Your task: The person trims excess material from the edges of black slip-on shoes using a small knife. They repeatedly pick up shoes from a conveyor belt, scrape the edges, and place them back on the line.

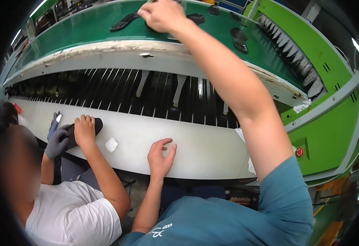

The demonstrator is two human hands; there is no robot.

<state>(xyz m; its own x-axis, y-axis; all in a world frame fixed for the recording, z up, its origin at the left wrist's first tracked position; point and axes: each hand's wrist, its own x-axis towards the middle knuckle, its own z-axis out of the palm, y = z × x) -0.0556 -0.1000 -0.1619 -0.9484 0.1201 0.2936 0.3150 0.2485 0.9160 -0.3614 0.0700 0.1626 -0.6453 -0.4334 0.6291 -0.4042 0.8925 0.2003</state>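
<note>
My right hand (pixel 162 14) reaches far out over the green conveyor belt (pixel 85 28), fingers curled downward with the knuckles toward me. What lies under the fingers is hidden. It hovers between two black shoe soles (pixel 124 20) (pixel 196 18) lying on the belt. A third dark sole (pixel 240 41) lies further right. My left hand (pixel 161 156) rests flat on the white ledge (pixel 204 147) in front of me, fingers spread, holding nothing.
A co-worker in a white shirt sits at my left, pressing a black sole (pixel 97 125) on the ledge with a bare hand (pixel 84 130) and a grey-gloved hand (pixel 57 141). A small white patch (pixel 111 144) lies nearby. Dark slats (pixel 146 94) run below the belt. A red button (pixel 299 152) sits on the green housing.
</note>
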